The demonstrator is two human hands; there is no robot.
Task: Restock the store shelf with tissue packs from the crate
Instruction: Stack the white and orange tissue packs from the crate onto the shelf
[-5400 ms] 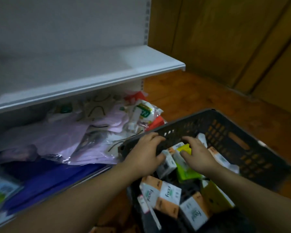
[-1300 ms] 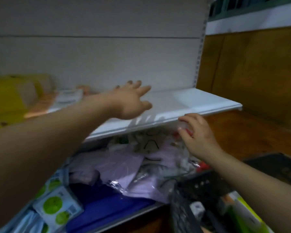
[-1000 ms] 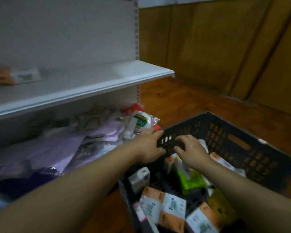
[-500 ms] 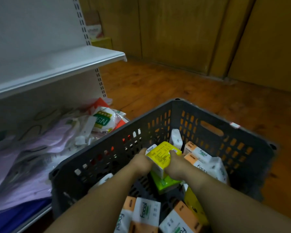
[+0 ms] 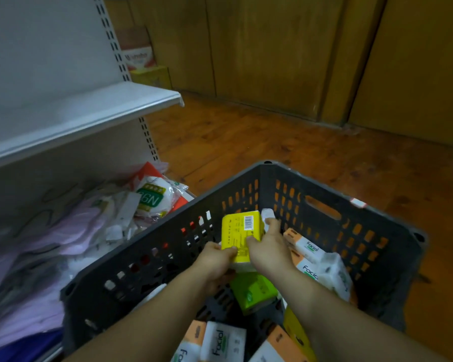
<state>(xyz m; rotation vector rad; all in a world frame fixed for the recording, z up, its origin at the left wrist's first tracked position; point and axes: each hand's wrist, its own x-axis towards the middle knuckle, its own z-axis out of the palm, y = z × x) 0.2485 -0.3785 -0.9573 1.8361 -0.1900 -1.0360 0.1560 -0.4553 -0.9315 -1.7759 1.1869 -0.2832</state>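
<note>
A dark grey crate (image 5: 372, 231) stands on the floor in front of me. Inside it, both hands grip one yellow tissue pack (image 5: 239, 229) with a barcode label, raised above the other packs. My left hand (image 5: 215, 262) holds its near left corner and my right hand (image 5: 268, 250) clasps its right side. Below lie a green pack (image 5: 254, 291) and several orange-and-white "Facial" packs (image 5: 307, 248). The white shelf (image 5: 89, 108) is up at the left, and its visible part is bare.
The lower shelf at the left holds purple bagged goods (image 5: 37, 257) and a white-green packet (image 5: 152, 197). Wooden floor (image 5: 272, 142) and wooden wall panels lie beyond the crate. Boxes (image 5: 139, 58) stand behind the shelf upright.
My hands came down from the shelf into the crate and closed on the yellow pack. In the last half second the pack rose a little and turned its barcode side up.
</note>
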